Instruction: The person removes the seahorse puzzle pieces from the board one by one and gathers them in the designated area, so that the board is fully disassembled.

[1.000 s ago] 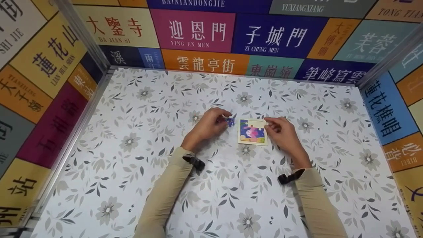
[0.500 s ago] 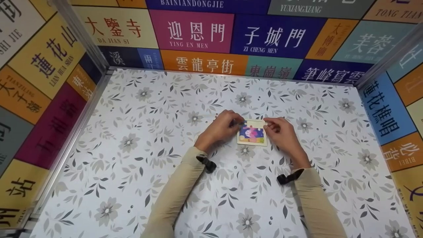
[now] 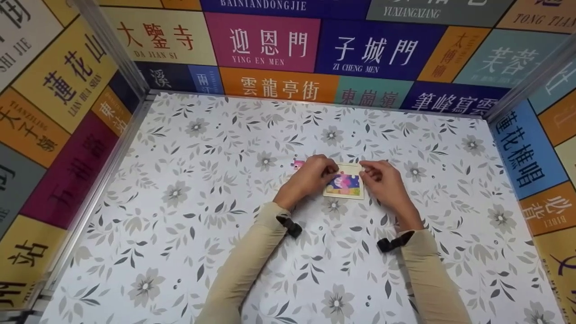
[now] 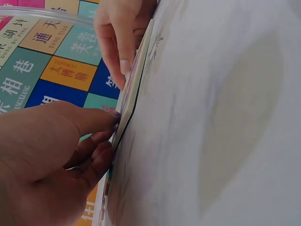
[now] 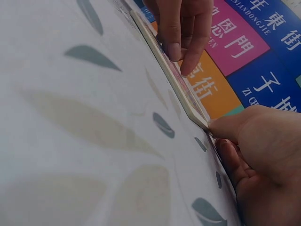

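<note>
A small square jigsaw puzzle (image 3: 344,184) in a pale frame lies flat on the table, with a pink and purple picture in its lower part and bare tray along the top. My left hand (image 3: 313,173) is over its upper left corner, pinching a puzzle piece; at the thumb tip in the left wrist view a dark purple bit of the piece (image 4: 116,115) shows, the rest hidden by fingers. With thumb and fingers my right hand (image 3: 382,177) grips the frame's right edge near the top corner. Another puzzle piece (image 3: 298,164), pink, lies just left of my left hand, partly covered by it.
The table (image 3: 180,252) has a white covering with grey flowers and leaves. Panels with coloured blocks of lettering (image 3: 270,42) close it off at the back and on both sides. A black strap (image 3: 290,226) sits on each wrist.
My left hand has moved right with the blue-purple piece, from beside the puzzle to over its upper left corner. The pink piece behind it has come into view. My right hand stays put.
</note>
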Motion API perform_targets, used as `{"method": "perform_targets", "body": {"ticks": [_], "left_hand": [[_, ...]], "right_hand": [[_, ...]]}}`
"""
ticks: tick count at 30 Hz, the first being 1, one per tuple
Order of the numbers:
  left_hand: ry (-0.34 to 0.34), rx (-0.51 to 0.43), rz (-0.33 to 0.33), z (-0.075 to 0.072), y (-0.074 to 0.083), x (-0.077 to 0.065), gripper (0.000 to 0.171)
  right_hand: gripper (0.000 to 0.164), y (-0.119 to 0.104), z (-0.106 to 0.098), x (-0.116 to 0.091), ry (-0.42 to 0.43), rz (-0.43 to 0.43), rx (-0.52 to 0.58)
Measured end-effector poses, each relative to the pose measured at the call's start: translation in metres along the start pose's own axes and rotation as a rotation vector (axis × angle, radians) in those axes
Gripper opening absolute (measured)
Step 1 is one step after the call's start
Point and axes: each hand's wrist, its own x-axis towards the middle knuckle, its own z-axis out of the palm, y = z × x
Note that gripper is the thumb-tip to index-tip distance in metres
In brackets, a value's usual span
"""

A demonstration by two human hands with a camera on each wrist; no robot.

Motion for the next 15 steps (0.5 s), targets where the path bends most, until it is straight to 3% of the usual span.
{"method": "perform_targets", "body": {"ticks": [15], "left_hand": [[-0.064, 0.028, -0.117, -0.0021, 0.0053, 0.0030, 0.021]], "right_hand": [[0.033, -0.0007, 0.0009, -0.0002, 0.005, -0.008, 0.001]]}}
